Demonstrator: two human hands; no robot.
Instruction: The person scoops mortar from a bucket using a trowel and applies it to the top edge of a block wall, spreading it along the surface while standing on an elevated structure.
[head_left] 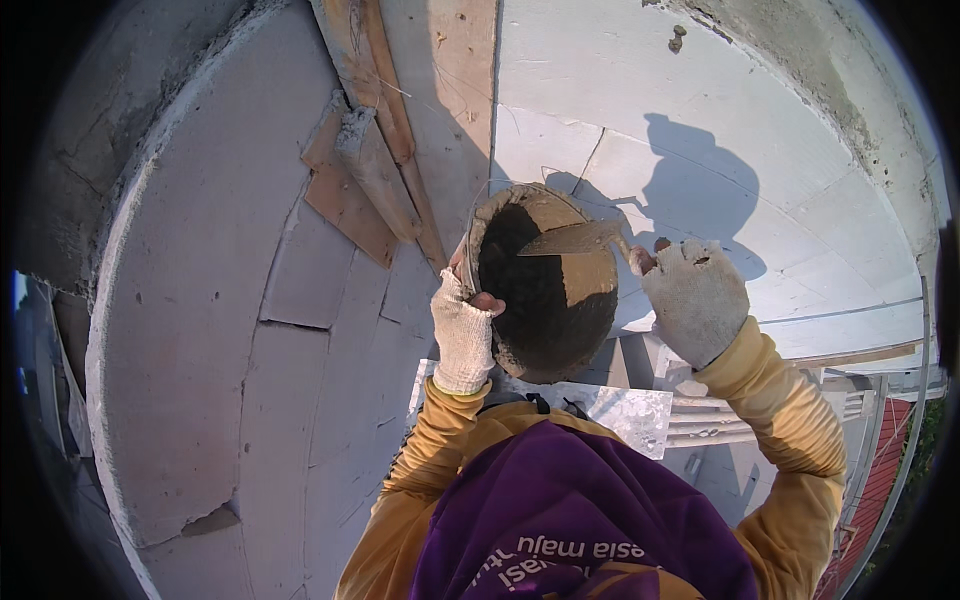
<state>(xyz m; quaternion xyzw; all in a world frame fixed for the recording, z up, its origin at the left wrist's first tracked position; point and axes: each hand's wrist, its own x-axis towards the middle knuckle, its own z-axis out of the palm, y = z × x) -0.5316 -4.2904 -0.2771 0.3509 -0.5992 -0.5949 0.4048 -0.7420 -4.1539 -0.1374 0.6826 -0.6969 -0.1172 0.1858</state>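
Observation:
My left hand (465, 333), in a white knitted work glove with bare fingertips, grips the left rim of a mortar-caked bucket (590, 290). The bucket is tilted, its mouth facing me, and dark mortar or shadow fills its left side; I cannot tell how much is inside. My right hand (697, 300), in a matching worn glove, is closed round the handle of a pointed trowel (570, 240). The trowel blade reaches left across the bucket's mouth. Both sleeves are mustard yellow.
Pale block walls (200, 330) rise on the left and right (680, 60). Wooden boards (430, 100) stand in the corner, with short wood pieces (350, 200) against them. Below the bucket lies a mortar-spattered metal sheet (625, 410) beside several pipes or bars (710, 420). A red corrugated roof (870, 490) shows lower right.

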